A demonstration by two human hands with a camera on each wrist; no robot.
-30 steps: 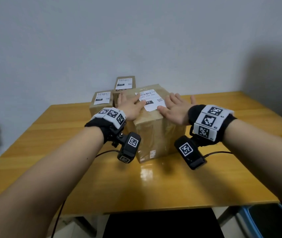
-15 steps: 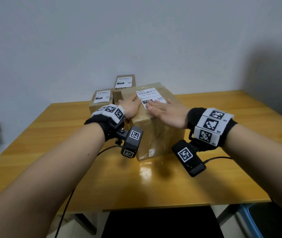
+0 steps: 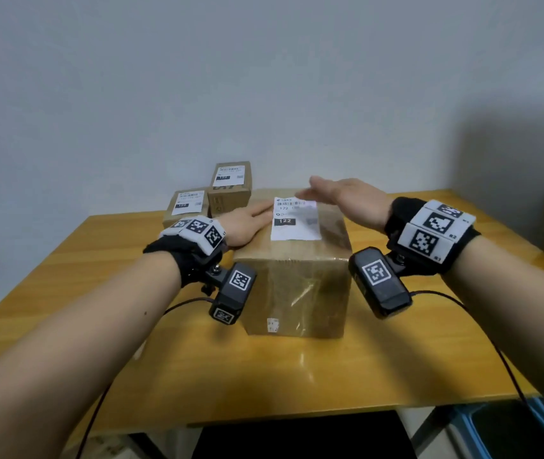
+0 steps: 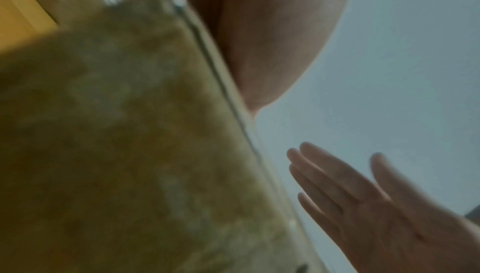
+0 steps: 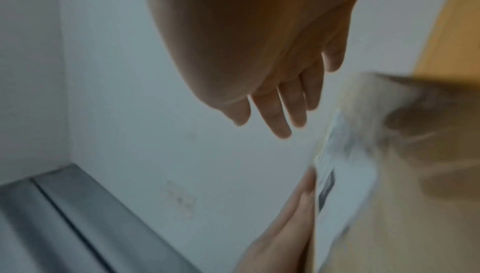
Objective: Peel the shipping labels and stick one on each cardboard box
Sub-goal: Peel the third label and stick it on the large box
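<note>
A large cardboard box [image 3: 297, 286] stands in the middle of the wooden table [image 3: 297, 376], with a white shipping label [image 3: 294, 220] stuck flat on its top. My left hand [image 3: 247, 223] lies flat on the box top, its straight fingers touching the label's left edge. Over the box's far edge my right hand [image 3: 340, 193] hovers with straight fingers, holding nothing; it shows in the left wrist view [image 4: 363, 199] and in its own wrist view [image 5: 280, 92]. Two small boxes [image 3: 186, 207] [image 3: 229, 187] behind on the left each carry a label.
A grey wall rises right behind the boxes. Cables run from both wrist cameras across the table's front. A blue bin [image 3: 512, 432] sits below the table's right front corner, and something dark [image 3: 297, 435] lies under the front edge.
My right hand has lifted off the label and moved up and back over the box's far edge. The left hand has stayed flat on the box top. The box has turned squarer to me.
</note>
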